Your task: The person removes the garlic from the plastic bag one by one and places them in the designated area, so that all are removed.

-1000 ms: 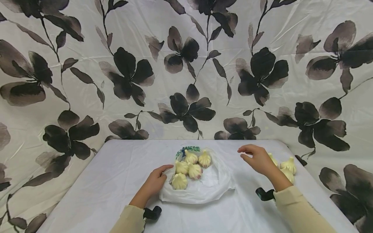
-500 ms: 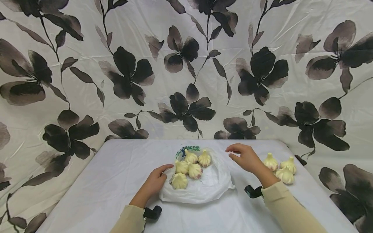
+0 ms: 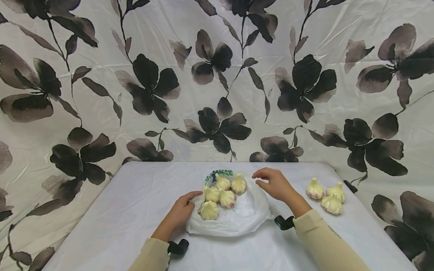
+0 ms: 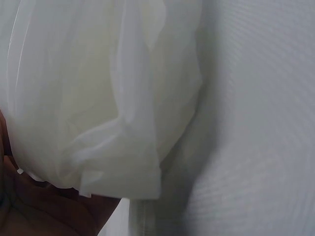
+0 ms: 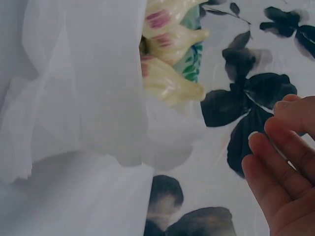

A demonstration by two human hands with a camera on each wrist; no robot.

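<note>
A white plastic bag (image 3: 234, 227) with a green and blue print stands with its mouth open in the middle of the table. Inside it lie several garlic bulbs (image 3: 227, 198), pale with purple-pink streaks. My left hand (image 3: 181, 208) holds the bag's left rim, thumb on the inner side; the left wrist view shows the fingers (image 4: 59, 211) partly hidden behind the plastic. Over the bag's far right rim hovers my right hand (image 3: 274, 185), fingers loosely bent. Nothing is between its fingers (image 5: 275, 177) in the right wrist view.
Three more garlic bulbs (image 3: 332, 204) sit grouped on the right side of the white-covered table (image 3: 112, 222). Behind the table hangs a floral cloth (image 3: 183, 98). A black wrist camera (image 3: 284, 223) juts from the right wrist, another (image 3: 178, 247) from the left.
My right hand has moved left, from beside the three bulbs to the bag's right rim, uncovering those bulbs. The left hand and the bag have stayed in place.
</note>
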